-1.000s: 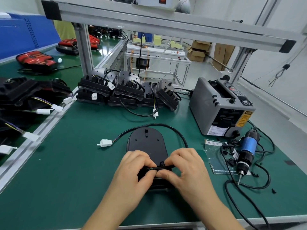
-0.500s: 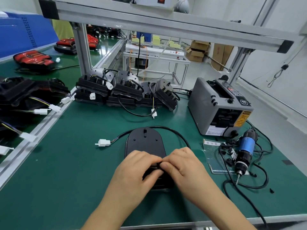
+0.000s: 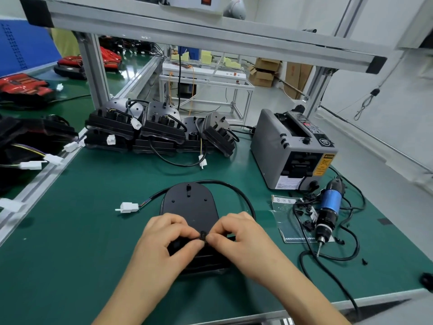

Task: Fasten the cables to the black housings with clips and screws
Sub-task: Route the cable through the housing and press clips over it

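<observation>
My left hand [image 3: 168, 240] and right hand [image 3: 241, 238] meet over the housing [image 3: 189, 205], both pinching a clip [image 3: 203, 235]; next, I judge, seat it over the cable [image 3: 234, 188], then reach for the screwdriver [image 3: 328, 207].

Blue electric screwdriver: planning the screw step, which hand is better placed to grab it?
Likely the right hand: the blue electric screwdriver lies on its side of the black plastic housing, farther from the left hand.
</observation>
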The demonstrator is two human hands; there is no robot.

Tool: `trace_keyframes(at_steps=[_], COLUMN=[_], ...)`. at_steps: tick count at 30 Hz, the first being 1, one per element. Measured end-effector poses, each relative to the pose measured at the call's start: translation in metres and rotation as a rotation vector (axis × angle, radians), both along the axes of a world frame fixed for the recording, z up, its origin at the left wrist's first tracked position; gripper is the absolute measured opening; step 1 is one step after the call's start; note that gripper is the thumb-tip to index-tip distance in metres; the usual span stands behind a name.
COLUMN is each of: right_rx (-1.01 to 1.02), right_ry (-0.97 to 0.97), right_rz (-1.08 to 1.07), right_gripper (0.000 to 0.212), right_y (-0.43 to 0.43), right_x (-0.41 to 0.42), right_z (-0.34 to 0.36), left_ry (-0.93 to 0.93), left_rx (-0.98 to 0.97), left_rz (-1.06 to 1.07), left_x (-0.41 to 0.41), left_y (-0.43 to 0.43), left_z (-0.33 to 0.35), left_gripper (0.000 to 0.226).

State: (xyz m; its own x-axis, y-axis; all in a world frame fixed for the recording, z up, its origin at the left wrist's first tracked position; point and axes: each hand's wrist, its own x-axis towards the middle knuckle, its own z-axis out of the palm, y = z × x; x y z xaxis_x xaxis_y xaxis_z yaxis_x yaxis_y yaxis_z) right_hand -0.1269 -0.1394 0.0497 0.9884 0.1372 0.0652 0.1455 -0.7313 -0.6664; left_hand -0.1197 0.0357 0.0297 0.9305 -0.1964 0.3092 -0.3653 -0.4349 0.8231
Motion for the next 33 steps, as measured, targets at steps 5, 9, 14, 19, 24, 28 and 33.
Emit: trace_keyframes(at_steps=[5, 9, 14, 19, 24, 28, 33], right_rx=[0.086, 0.091, -0.003, -0.603, -0.961, -1.018, -1.176], right_ry=[0.066, 0.073, 0.009, 0.065, 0.197, 0.171, 0.161], right_rz=[0.0, 0.006, -0.084, -0.513, -0.493, -0.466, -0.441], right_gripper=[0.022, 0.022, 0.026, 0.018, 0.018, 0.02, 0.022], right_y=[-0.001, -0.001, -0.038, -0.131, -0.17, -0.175, -0.176], right_x=[-0.001, -0.001, 0.006, 0.027, 0.045, 0.051, 0.057], right_z=[0.001, 0.002, 0.025, 0.039, 0.018, 0.003, -0.004], left_ry=[0.064, 0.087, 0.136, 0.138, 0.14, 0.137, 0.135], left_rx=[0.01, -0.027, -0.062, -0.046, -0.049, -0.044, -0.042], left_rz=[0.013, 0.034, 0.031, 0.027, 0.025, 0.026, 0.025], left_x=[0.001, 0.0, 0.0, 0.0, 0.0, 0.0, 0.0], left_y=[-0.005, -0.007, -0.008, -0.008, -0.007, -0.007, -0.007], left_z=[0.002, 0.001, 0.002, 0.004, 0.003, 0.003, 0.003], left_gripper=[0.016, 0.019, 0.021, 0.018, 0.02, 0.019, 0.018])
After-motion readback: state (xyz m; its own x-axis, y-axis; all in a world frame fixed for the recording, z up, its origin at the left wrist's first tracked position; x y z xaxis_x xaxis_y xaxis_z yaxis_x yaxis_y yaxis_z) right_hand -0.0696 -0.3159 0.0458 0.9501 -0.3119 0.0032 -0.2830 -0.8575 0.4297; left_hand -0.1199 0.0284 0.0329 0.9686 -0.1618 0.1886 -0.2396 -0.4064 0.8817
